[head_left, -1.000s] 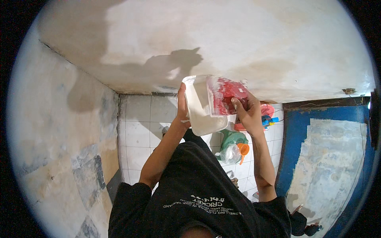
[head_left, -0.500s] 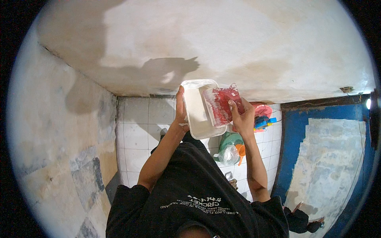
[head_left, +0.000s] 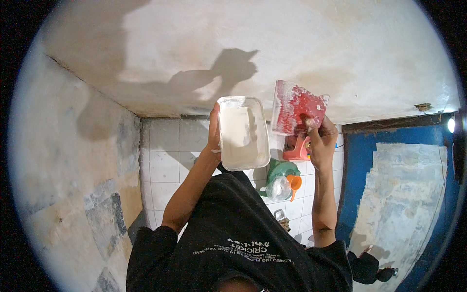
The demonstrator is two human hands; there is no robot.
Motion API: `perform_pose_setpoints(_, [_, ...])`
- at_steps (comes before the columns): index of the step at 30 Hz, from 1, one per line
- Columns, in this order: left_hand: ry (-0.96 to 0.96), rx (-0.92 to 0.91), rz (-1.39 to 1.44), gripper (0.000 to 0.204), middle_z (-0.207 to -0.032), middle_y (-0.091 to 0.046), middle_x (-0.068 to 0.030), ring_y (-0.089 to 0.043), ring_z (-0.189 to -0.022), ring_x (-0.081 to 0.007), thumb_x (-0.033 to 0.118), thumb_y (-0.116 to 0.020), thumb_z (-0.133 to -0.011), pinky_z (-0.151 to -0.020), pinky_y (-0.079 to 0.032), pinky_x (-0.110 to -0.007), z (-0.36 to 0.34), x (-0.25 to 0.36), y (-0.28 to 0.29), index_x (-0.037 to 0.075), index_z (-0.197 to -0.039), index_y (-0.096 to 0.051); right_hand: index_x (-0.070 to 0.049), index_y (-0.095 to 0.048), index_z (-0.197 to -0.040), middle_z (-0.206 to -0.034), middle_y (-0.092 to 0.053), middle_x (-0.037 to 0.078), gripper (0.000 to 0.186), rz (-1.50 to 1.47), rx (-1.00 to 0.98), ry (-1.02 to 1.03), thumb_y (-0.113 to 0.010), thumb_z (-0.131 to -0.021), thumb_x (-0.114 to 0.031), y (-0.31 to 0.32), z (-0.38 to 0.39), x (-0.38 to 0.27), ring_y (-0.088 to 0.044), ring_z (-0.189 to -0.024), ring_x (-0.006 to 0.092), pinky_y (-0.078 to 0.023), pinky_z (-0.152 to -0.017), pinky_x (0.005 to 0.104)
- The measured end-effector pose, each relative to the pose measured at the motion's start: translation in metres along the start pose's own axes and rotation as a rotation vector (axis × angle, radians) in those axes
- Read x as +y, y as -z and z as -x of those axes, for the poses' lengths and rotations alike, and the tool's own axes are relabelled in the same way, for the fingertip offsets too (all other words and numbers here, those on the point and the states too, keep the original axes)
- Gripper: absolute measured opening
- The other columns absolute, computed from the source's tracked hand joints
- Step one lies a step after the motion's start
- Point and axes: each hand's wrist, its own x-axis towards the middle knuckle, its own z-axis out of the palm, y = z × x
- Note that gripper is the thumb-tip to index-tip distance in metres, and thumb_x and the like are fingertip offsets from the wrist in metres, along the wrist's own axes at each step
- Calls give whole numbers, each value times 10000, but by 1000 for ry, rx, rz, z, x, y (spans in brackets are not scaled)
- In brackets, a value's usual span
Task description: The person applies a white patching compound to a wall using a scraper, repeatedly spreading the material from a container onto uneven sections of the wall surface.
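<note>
My left hand (head_left: 213, 134) grips the left side of a white rectangular plastic tub (head_left: 261, 155) and holds it level in front of me. Smooth white paste (head_left: 234, 129), like wall filler, covers much of its bottom, with drag marks at the right. To the right of the tub, apart from it, my right hand (head_left: 321, 146) pinches a flat red putty spreader (head_left: 297, 109). White paste smears the spreader's face and edge. Its broad left edge is close to the wall in the picture; I cannot tell whether they touch.
A pale, patchy wall (head_left: 194, 29) rises ahead, and another stained wall (head_left: 73, 170) stands at the left. On the white tiled floor (head_left: 163, 165) are a green bucket (head_left: 277, 170), an orange dipper (head_left: 294, 183) and a pink plastic item (head_left: 297, 150). A blue panel (head_left: 357, 155) with pale patches is at the right.
The spreader has come out from over the tub and moved up and right with my right hand. The tub has shifted slightly left.
</note>
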Motion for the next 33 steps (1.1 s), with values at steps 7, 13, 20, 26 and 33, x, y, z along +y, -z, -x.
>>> perform_pose_setpoints(7, [-26, 68, -88, 662, -1140, -619, -142, -622, -1005, -241, 601, -375, -940, -897, -514, -391, -4, 13, -18, 46, -1270, -520, -46, -666, -1120, -1127, -676, 130, 389, 440, -559, 801, -569, -751, 30, 14, -10, -9, -645, -1012, 342, -501, -877, 427])
perform_pose_setpoints(13, [4, 87, -149, 616, -1151, -616, -134, -622, -1005, -249, 582, -392, -941, -898, -513, -402, 1, 24, -27, 68, -1249, -536, -51, -645, -1171, -1222, -631, 100, 566, 485, -660, 904, -594, -613, 27, 28, -15, 8, -584, -1106, 341, -513, -908, 437])
perform_pose_setpoints(20, [91, 64, -94, 640, -1147, -618, -135, -625, -994, -262, 604, -402, -925, -867, -526, -432, 3, 31, -21, 73, -1256, -535, -40, -661, -1125, -1203, -640, 107, 487, 544, -638, 919, -600, -643, -5, 46, -15, 13, -597, -1086, 336, -519, -897, 427])
perform_pose_setpoints(26, [-16, 106, -208, 673, -1228, -583, -131, -590, -1082, -266, 609, -414, -926, -953, -486, -419, 3, 54, -10, 62, -1309, -492, -33, -678, -1062, -1104, -677, 109, 398, 520, -525, 856, -608, -672, 11, 49, -9, 19, -644, -980, 337, -528, -876, 412])
perform_pose_setpoints(33, [-45, 65, -275, 710, -1102, -631, -146, -647, -922, -253, 637, -363, -926, -812, -551, -415, 11, 50, -37, 34, -1269, -517, 32, -648, -997, -855, -697, 110, 169, 117, -177, 344, -606, -846, -29, 31, -9, 5, -654, -773, 165, -517, -719, 293])
